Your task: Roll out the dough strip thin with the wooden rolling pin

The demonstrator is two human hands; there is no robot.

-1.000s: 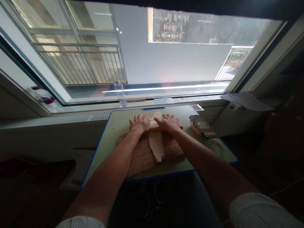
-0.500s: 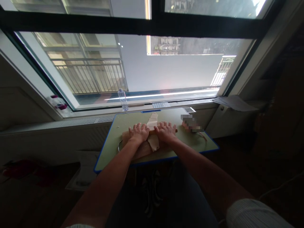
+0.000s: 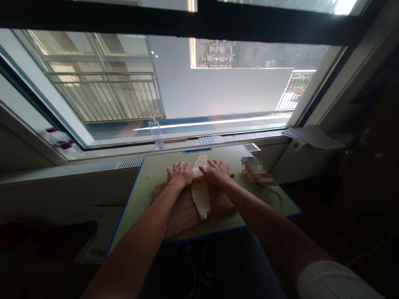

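My left hand (image 3: 181,173) and my right hand (image 3: 215,171) rest side by side on a wooden rolling pin (image 3: 198,176). Their fingers curve over it, slightly spread. The pin's right end pokes out past my right hand; its left end is hidden. Under the pin runs a long pale strip of dough (image 3: 201,201), showing both beyond and on the near side of it. The near end of the strip looks ragged. Beneath lies a wooden board (image 3: 183,214), partly covered by my forearms, on a light green table (image 3: 141,195) with a blue edge.
On the table's right is a pixelated item (image 3: 258,170). A clear plastic bottle (image 3: 156,135) stands on the windowsill, with another bottle (image 3: 59,139) farther left. Papers (image 3: 311,136) lie at the right, near a large window. Small crumbs (image 3: 148,177) dot the table's left side.
Both hands have rolled the pin away from me over the dough, so more of the strip shows on the near side. The camera view has shifted slightly.
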